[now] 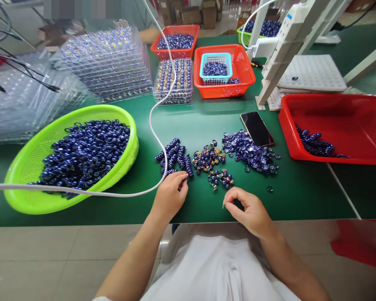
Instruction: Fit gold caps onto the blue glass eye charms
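My left hand (172, 194) reaches to the near end of the rows of stacked dark blue shiny pieces (175, 154), its thumb and fingers drawn together; what they grip, if anything, is hidden. My right hand (247, 209) pinches a tiny metallic-looking piece (224, 205) between thumb and index finger, just above the table's near edge. Between the hands lies a small cluster of blue pieces with coloured bits (221, 179). Behind it is a mixed blue and orange pile (207, 157). Farther right, a larger heap of loose dark blue caps (250, 152) spreads out.
A green basket (130, 154) of blue pieces stands left, crossed by a white cable (153, 121). Clear trays (106, 67) are stacked behind. A phone (257, 128) touches the cap heap. Red bins (332, 156) stand right and at the back (203, 90), near a white post (278, 62).
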Action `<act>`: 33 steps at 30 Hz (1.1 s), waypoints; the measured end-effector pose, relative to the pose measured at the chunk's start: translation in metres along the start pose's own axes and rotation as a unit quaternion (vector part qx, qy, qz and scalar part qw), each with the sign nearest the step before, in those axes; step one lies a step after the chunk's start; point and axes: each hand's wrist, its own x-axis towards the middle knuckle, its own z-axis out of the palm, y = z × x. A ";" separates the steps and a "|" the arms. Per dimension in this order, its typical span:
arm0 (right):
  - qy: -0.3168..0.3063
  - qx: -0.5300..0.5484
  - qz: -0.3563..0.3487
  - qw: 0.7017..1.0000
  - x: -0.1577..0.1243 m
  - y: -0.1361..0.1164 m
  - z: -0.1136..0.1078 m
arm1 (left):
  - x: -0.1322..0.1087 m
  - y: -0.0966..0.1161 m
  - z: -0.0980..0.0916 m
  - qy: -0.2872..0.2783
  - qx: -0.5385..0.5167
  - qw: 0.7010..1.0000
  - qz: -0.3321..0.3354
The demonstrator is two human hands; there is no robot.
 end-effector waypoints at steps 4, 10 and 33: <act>0.005 -0.004 -0.004 1.000 0.000 -0.002 0.000 | -0.001 0.002 0.002 -0.030 -0.013 0.999 0.012; 0.009 -0.006 -0.006 1.000 -0.001 -0.004 -0.001 | 0.002 0.008 0.004 -0.053 0.014 0.997 0.052; 0.112 0.026 -0.081 0.990 -0.004 -0.005 0.024 | -0.008 0.069 0.026 -0.120 -0.511 0.841 -0.134</act>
